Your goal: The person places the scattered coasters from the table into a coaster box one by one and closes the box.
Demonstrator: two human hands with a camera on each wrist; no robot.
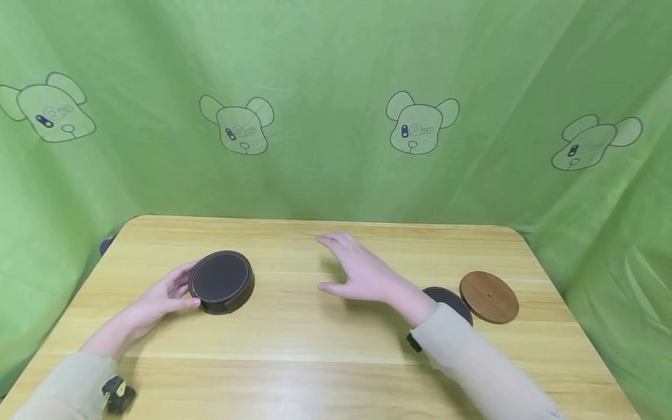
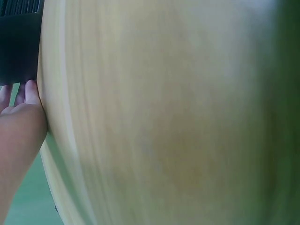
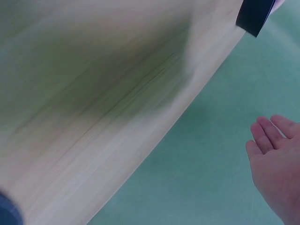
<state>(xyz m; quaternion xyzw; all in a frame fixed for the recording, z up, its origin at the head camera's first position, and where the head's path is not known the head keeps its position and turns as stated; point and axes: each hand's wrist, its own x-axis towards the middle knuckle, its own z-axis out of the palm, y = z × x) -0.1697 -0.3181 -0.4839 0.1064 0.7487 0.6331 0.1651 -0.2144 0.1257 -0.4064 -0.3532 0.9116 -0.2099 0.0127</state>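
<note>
My left hand point(image 1: 167, 295) holds a round black box point(image 1: 221, 281) by its left side, thumb at the front and fingers behind. A thin stitched line runs around the box's flat top. The left wrist view shows the fingertips point(image 2: 31, 92) right at the end of the box's dark side point(image 2: 19, 47). Over the middle of the table, my right hand point(image 1: 362, 271) reaches toward the left with nothing in it, thumb and fingers spread apart. In the right wrist view, that hand point(image 3: 279, 161) has its fingers extended, and the box point(image 3: 255, 16) shows at the top edge.
On the right of the wooden table point(image 1: 315, 344) lie a brown wooden disc point(image 1: 489, 297) and a black disc point(image 1: 446, 296), the latter partly hidden by the right forearm. Green curtain point(image 1: 325, 175) with bear-like drawings hangs behind and beside the table.
</note>
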